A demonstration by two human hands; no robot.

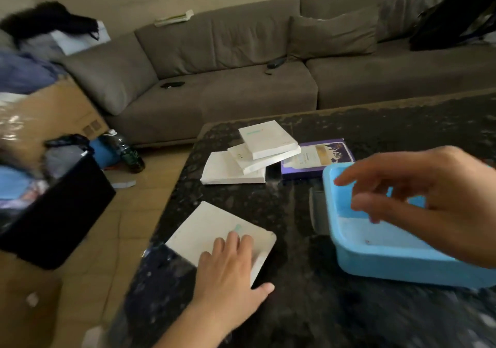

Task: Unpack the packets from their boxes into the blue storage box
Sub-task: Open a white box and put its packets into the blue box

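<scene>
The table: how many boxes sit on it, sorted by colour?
White boxes: 4, three stacked and one under the left hand
Purple box: 1
Blue box: 1, with the right hand above it
Total: 6

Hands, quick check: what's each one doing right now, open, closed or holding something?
Left hand: open, fingers flat on the white box.
Right hand: open, fingers loosely spread above the blue storage box, holding nothing.
</scene>
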